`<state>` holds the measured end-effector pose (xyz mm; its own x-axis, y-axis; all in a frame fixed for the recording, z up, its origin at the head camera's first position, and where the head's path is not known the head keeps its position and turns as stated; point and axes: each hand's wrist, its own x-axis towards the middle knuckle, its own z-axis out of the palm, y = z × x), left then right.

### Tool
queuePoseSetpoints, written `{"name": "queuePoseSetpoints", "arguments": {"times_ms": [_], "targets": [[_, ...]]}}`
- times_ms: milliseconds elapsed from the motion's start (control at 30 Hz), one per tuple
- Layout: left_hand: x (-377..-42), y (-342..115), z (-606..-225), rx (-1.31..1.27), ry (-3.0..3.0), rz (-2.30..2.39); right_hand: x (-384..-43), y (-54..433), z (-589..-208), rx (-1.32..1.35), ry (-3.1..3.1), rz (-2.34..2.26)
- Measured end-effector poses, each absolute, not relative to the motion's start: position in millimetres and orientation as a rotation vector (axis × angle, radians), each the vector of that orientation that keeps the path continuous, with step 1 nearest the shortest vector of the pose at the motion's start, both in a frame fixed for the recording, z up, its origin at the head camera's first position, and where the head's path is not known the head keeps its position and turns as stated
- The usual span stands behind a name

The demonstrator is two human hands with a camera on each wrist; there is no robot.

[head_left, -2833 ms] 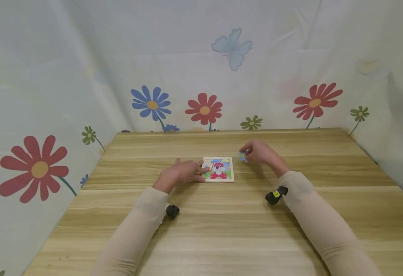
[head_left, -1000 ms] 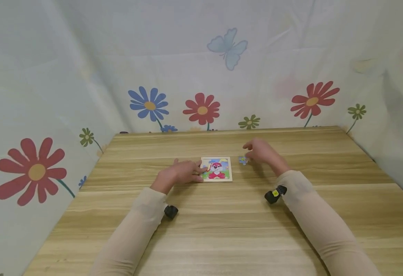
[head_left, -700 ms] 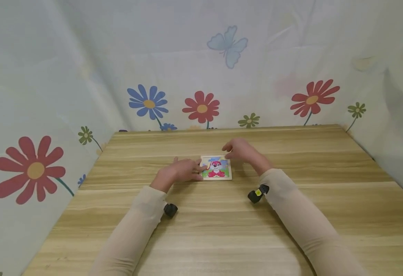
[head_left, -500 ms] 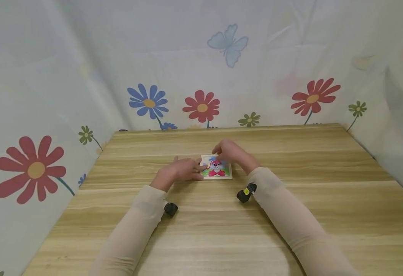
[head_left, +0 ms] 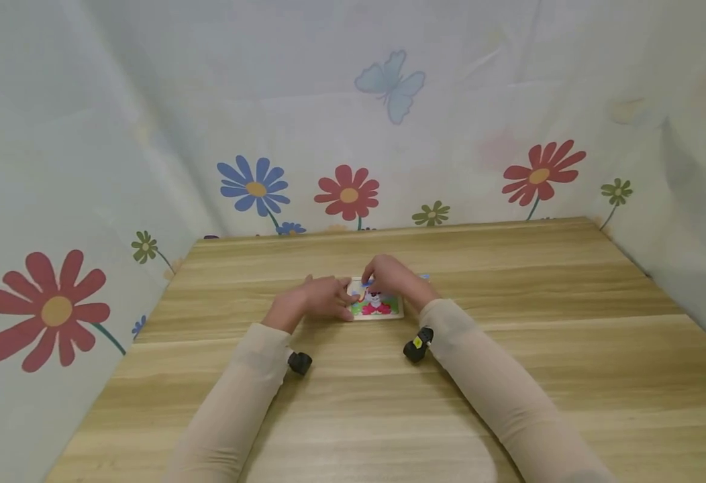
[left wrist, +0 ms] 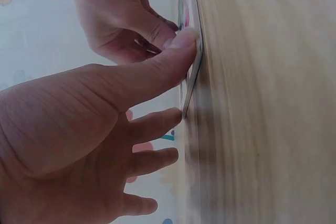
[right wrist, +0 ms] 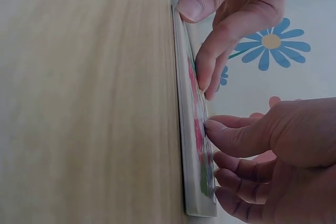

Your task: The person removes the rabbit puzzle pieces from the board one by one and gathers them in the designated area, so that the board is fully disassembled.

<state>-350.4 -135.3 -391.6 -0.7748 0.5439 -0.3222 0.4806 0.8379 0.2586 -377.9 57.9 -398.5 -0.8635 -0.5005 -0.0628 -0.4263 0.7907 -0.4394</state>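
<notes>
On the wooden table lies a small square jigsaw puzzle [head_left: 377, 308] with a light frame and a picture of a pink and white animal. My left hand [head_left: 319, 297] rests at its left side, thumb against the frame's near edge, one finger on the picture and the others spread. From above, my right hand [head_left: 391, 275] reaches over the upper part, its bent fingertips touching the picture near a bit of blue. Whether they pinch a piece is hidden. A loose blue puzzle piece [head_left: 426, 276] lies right of the frame, mostly covered by the right wrist.
A broad wood-grain table [head_left: 353, 402] extends around the puzzle. A white cloth backdrop [head_left: 305, 100] with printed flowers and a butterfly rises behind and beside it. Black wrist cameras [head_left: 418, 345] sit on both sleeves, low over the table.
My right hand set the blue puzzle piece down right of the frame, let go, and moved left onto the puzzle's upper part. My left hand has stayed at the frame's left side.
</notes>
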Motion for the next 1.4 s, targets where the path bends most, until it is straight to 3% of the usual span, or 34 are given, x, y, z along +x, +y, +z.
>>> {"name": "queuePoseSetpoints", "arguments": {"times_ms": [567, 1400], "targets": [[-353.9, -139.1, -392.6, 0.782, 2.604, 0.279, -375.1, 54.8, -400.5, -0.656, 2.843, -0.657], [-354.3, -142.1, -393.7, 0.796, 2.587, 0.328, -372.8, 59.9, -393.9, -0.768, 2.806, -0.752]]}}
